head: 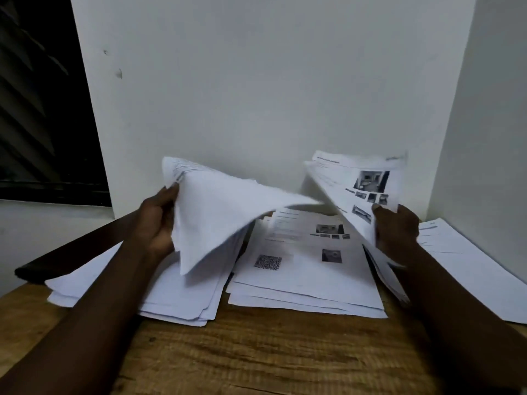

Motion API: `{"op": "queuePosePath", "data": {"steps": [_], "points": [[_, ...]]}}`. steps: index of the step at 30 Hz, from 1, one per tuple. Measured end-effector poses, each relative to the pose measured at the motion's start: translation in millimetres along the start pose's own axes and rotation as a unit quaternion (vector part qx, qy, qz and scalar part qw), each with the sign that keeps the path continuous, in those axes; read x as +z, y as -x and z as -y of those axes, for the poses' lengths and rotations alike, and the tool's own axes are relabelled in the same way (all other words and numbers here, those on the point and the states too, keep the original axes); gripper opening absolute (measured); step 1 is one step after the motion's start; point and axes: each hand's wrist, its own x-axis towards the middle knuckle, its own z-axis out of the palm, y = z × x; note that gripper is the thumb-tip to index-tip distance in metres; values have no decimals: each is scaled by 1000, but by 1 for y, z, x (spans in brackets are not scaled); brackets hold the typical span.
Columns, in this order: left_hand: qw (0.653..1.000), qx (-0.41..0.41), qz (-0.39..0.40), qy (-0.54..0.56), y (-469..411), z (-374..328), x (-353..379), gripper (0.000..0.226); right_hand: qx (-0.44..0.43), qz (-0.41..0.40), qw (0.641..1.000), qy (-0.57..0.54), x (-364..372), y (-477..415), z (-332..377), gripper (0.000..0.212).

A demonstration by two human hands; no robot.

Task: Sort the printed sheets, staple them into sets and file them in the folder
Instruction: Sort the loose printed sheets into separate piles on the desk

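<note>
White sheets fill both hands: the left hand [155, 220] grips a lifted bundle [222, 212] by its left edge, and the right hand [396, 232] grips a printed bundle [356, 183] at its lower edge. Between them a printed stack [308, 269] lies on the table [256, 352], just beside a blank pile [176, 297]. Loose sheets [470, 266] lie at the right, near the wall [285, 81]. Bare wood runs along the near edge.

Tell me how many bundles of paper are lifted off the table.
2. The blank-backed bundle is in the left hand; the photo-printed bundle is in the right hand.
</note>
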Motion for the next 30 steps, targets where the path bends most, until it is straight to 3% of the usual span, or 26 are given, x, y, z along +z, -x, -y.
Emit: {"op": "queuePosePath", "data": {"steps": [2, 4, 7, 10, 14, 16, 19, 23, 26, 30], "points": [[999, -16, -47, -4, -2, -8, -10, 24, 27, 29, 999, -1, -2, -1, -6, 22], [991, -33, -84, -94, -4, -11, -18, 31, 20, 32, 999, 18, -1, 0, -7, 9], [971, -51, -118, -199, -10, -7, -24, 28, -47, 28, 988, 143, 1, 8, -4, 19], [939, -27, -144, -310, -17, 0, -21, 23, -87, 64, 968, 225, 3, 17, -6, 19], [879, 58, -188, -435, -21, -5, -30, 14, -127, 102, 954, 252, 3, 22, -10, 23], [903, 46, -178, -389, -22, -14, -37, 24, -124, 105, 954, 251, 3, 23, -10, 31], [970, 14, -138, -197, -22, -18, -48, 27, -113, 132, 954, 246, 5, 21, -13, 39], [994, 12, -99, -53, -17, -10, -38, 25, -106, 195, 934, 279, 15, 19, -13, 54], [995, 22, -83, -45, -16, -12, -32, 31, -104, 218, 893, 380, 24, 18, -14, 74], [976, 34, -61, -205, -20, -3, -26, 27, -153, 208, 851, 457, 27, 20, -14, 70]]}}
